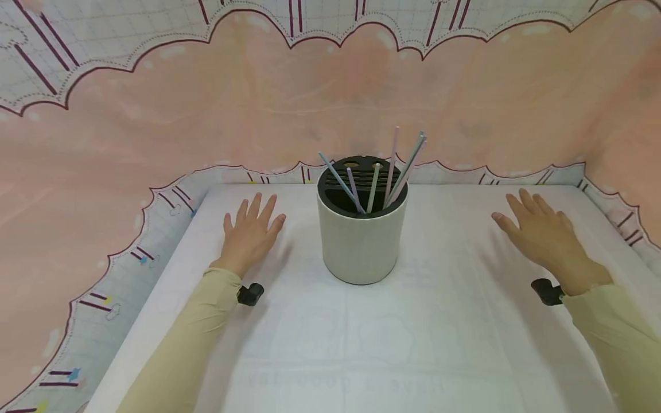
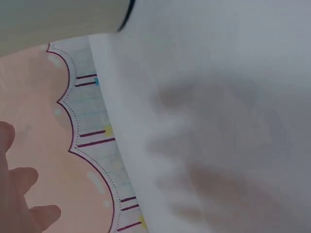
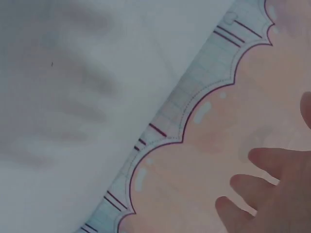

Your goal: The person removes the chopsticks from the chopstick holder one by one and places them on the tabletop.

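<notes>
A round off-white pen holder (image 1: 360,246) with a black slotted top (image 1: 364,162) stands upright at the middle back of the white surface. Several thin pastel sticks (image 1: 373,189), blue, lilac, pink and pale green, lean at angles in its front opening; their exact kind cannot be told. My left hand (image 1: 249,234) is left of the holder, fingers spread, holding nothing. Well to the right, my right hand (image 1: 548,238) is also spread and holds nothing. Both cast soft shadows on the surface. In the left wrist view, part of the holder (image 2: 53,24) shows at top left.
The white tabletop (image 1: 361,344) spreads beneath both hands. Around it lies a peach cloth (image 1: 330,103) with a scalloped, striped border. Each wrist wears a small black device, one on the left (image 1: 251,294) and one on the right (image 1: 546,292).
</notes>
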Motion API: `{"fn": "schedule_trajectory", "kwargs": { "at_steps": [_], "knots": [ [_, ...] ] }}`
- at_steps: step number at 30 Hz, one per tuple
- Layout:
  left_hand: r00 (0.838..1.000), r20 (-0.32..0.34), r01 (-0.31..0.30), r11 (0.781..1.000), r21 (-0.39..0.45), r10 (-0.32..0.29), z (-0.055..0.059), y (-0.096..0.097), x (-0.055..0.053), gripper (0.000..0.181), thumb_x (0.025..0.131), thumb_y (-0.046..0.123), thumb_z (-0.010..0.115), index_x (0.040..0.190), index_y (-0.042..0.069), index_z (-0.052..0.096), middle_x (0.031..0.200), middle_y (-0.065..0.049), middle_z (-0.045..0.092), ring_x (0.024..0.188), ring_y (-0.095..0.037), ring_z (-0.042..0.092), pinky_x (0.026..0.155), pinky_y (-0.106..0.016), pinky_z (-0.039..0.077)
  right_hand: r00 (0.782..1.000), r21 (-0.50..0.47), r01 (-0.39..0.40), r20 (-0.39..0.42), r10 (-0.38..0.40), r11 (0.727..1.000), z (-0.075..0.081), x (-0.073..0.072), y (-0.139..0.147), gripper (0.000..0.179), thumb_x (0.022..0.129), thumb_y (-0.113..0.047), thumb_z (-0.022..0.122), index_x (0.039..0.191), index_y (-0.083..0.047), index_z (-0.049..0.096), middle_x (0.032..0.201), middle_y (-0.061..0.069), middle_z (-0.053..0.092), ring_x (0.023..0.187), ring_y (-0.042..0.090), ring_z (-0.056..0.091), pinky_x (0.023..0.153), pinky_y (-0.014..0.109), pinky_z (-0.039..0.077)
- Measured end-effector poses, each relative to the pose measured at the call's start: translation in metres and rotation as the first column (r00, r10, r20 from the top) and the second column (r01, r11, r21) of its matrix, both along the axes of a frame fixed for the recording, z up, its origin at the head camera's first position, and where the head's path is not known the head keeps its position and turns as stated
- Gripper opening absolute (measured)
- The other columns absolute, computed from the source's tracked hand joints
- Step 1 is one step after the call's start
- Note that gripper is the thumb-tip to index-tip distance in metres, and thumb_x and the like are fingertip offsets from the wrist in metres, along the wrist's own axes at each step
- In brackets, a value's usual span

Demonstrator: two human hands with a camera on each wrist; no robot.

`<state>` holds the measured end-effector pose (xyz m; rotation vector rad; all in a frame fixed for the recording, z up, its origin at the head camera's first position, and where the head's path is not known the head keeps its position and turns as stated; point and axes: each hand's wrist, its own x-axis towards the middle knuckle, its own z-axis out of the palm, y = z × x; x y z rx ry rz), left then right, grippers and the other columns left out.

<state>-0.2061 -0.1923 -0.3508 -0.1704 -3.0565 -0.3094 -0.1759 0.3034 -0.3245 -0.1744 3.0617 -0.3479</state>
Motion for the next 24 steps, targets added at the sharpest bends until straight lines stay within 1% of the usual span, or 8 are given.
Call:
{"fn": "schedule_trajectory", "kwargs": {
  "at_steps": [4,7,9,13,16,18,20,24],
  "knots": [
    [0.996,-0.091,0.014,0.999,0.045,-0.01,0.004,0.013,0.0,0.065,0.088,0.06,0.019,0.143,0.025,0.018,0.147,-0.009,0.014,0.133,-0.032,0.008,0.098,-0.06,0.005,0.994,-0.089,-0.019,-0.112,0.009,0.996,-0.006,-0.005,-0.009,0.068,0.093,-0.048,0.023,0.14,0.002,0.018,0.143,0.026,0.011,0.128,0.045,0.009,0.092,0.065,0.01],
    [0.982,-0.19,0.046,0.99,0.131,-0.02,0.011,0.028,0.004,0.059,0.089,0.054,0.03,0.139,0.021,0.031,0.14,-0.008,0.03,0.128,-0.028,0.025,0.098,-0.053,0.02,0.983,-0.229,-0.016,-0.182,-0.027,0.973,-0.01,-0.006,-0.022,0.061,0.094,-0.042,0.028,0.138,-0.001,0.026,0.141,0.024,0.021,0.127,0.044,0.018,0.095,0.061,0.015],
    [0.966,-0.259,0.074,0.973,0.218,-0.015,0.017,0.04,0.007,0.052,0.089,0.049,0.037,0.132,0.02,0.042,0.129,-0.005,0.042,0.117,-0.023,0.039,0.09,-0.045,0.034,0.971,-0.328,-0.007,-0.229,-0.072,0.945,-0.011,-0.006,-0.032,0.056,0.094,-0.039,0.032,0.136,-0.004,0.032,0.138,0.022,0.03,0.124,0.043,0.025,0.095,0.059,0.019],
    [0.929,-0.37,0.15,0.899,0.413,0.015,0.029,0.062,0.014,0.038,0.089,0.039,0.044,0.119,0.019,0.053,0.107,0.001,0.051,0.096,-0.015,0.05,0.074,-0.033,0.043,0.918,-0.49,-0.03,-0.358,-0.169,0.871,-0.015,-0.007,-0.056,0.043,0.093,-0.033,0.039,0.126,-0.008,0.048,0.123,0.015,0.05,0.114,0.035,0.043,0.09,0.051,0.032],
    [0.9,-0.435,0.235,0.822,0.518,0.017,0.037,0.076,0.016,0.034,0.089,0.035,0.046,0.116,0.016,0.056,0.104,0.0,0.053,0.093,-0.014,0.052,0.076,-0.03,0.044,0.87,-0.59,-0.094,-0.441,-0.222,0.802,-0.02,-0.009,-0.078,0.035,0.092,-0.03,0.043,0.118,-0.011,0.055,0.111,0.005,0.059,0.103,0.023,0.053,0.087,0.038,0.039],
    [0.901,-0.434,0.273,0.786,0.555,-0.006,0.043,0.082,0.018,0.035,0.089,0.036,0.046,0.116,0.016,0.056,0.109,0.001,0.052,0.097,-0.012,0.051,0.079,-0.029,0.044,0.844,-0.654,-0.145,-0.474,-0.252,0.742,-0.021,-0.01,-0.093,0.031,0.091,-0.029,0.046,0.115,-0.013,0.058,0.106,-0.001,0.062,0.098,0.015,0.055,0.085,0.029,0.04],
    [0.919,-0.392,0.291,0.756,0.586,-0.049,0.05,0.085,0.02,0.038,0.089,0.04,0.046,0.118,0.017,0.054,0.115,0.002,0.05,0.103,-0.012,0.048,0.082,-0.031,0.043,0.822,-0.704,-0.188,-0.495,-0.283,0.685,-0.019,-0.009,-0.11,0.029,0.091,-0.027,0.048,0.112,-0.013,0.06,0.103,-0.003,0.063,0.097,0.009,0.055,0.086,0.022,0.039],
    [0.953,-0.268,0.284,0.725,0.628,-0.141,0.064,0.087,0.022,0.047,0.087,0.048,0.044,0.125,0.021,0.047,0.126,0.005,0.042,0.115,-0.013,0.041,0.09,-0.035,0.039,0.805,-0.784,-0.259,-0.498,-0.323,0.564,-0.002,-0.002,-0.143,0.026,0.09,-0.019,0.049,0.111,-0.007,0.059,0.103,0.002,0.062,0.099,0.007,0.053,0.09,0.025,0.038]
  ]
}}
